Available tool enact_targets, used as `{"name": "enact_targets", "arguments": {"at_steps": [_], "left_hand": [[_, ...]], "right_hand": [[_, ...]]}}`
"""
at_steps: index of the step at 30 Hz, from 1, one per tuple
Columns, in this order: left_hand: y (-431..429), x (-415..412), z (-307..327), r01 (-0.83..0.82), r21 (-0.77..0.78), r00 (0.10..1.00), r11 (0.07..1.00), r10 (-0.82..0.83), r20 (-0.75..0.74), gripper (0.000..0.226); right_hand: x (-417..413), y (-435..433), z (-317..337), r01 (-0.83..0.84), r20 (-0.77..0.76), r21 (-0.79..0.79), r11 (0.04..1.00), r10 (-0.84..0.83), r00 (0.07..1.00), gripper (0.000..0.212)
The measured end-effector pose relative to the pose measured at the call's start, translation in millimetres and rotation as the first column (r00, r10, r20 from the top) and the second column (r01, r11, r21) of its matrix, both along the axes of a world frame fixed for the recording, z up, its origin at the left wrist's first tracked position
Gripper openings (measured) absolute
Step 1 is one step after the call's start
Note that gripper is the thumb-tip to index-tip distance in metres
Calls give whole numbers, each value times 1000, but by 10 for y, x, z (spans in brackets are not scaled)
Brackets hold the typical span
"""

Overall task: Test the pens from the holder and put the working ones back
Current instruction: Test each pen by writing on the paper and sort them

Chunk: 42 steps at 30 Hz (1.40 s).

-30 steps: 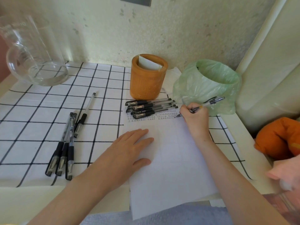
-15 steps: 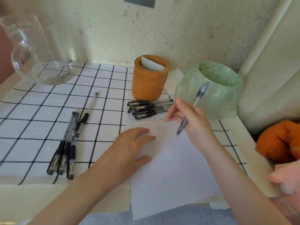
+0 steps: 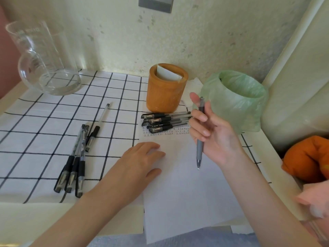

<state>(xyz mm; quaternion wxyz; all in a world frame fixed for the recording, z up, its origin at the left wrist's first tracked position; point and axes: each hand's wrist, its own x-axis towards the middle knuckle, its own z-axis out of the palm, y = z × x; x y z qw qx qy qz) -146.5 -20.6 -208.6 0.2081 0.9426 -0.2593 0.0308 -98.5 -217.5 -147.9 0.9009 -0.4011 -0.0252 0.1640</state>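
My right hand point(image 3: 215, 138) pinches the pen point(image 3: 199, 148) tip-down over the paper point(image 3: 187, 193). My left hand point(image 3: 140, 163) lies flat, fingers straight, pinning the sheet. If it wrote cleanly, I'd carry it to the holder point(image 3: 165, 97) at twelve o'clock; otherwise the bin point(image 3: 236, 100) at two. The scribbles and barrel print are too small to read.

Pale cream wall point(image 3: 213, 41), faintly speckled; grey plate point(image 3: 155, 4) mounted at its top edge. White black-gridded cloth point(image 3: 44, 139) over cream table point(image 3: 35, 220). Daylight glows along the table's far left edge.
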Motion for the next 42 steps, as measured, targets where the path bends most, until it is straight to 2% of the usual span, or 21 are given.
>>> {"name": "enact_targets", "arguments": {"at_steps": [3,7,11,16,20,22,24,25,26,28,30,34,39,42], "left_hand": [[4,9,6,-9,-1,1000,1000,9,3,37],[-2,1,14,-3,20,1000,1000,3,-10,38],[10,2,6,6,9,1000,1000,-6,-19,37],[8,0,17,-5,11,1000,1000,6,-28,38],[6,-3,13,-4,8,1000,1000,4,-31,38],[-1,-6,21,-10,8,999,1000,10,-30,39],[-6,-8,35,-15,12,999,1000,15,-38,40],[-5,-8,30,-15,15,999,1000,15,-34,39],[-6,-12,38,-12,18,999,1000,13,-35,39],[-9,-11,46,-9,14,999,1000,9,-44,41],[-9,-20,58,-3,20,999,1000,4,-37,43],[-12,-30,83,6,31,999,1000,-5,-50,47],[-20,-35,99,30,36,996,999,-27,-84,51],[-24,-38,107,35,26,996,999,-33,-86,51]], "right_hand": [[18,-16,-3,-18,-85,52,998,23,996,53],[39,-27,-34,38,-166,74,997,-26,986,48],[65,-27,-69,77,-179,73,994,-63,982,42],[58,-5,-36,56,-137,29,998,-52,989,50],[55,55,-9,107,-65,-100,989,-113,991,32],[60,82,-14,145,-16,-252,957,-154,988,34],[59,93,-31,223,74,-522,823,-217,973,47],[55,96,-42,262,115,-605,752,-243,963,51],[54,99,-53,284,129,-621,731,-263,956,51],[85,115,-59,295,71,-537,790,-306,949,46],[170,154,-38,281,-57,-444,851,-340,939,43],[343,266,17,191,-301,-288,938,-278,912,40],[390,228,94,-11,-327,-320,947,-99,940,20],[356,152,116,-37,-297,-412,910,-95,950,18]]}}
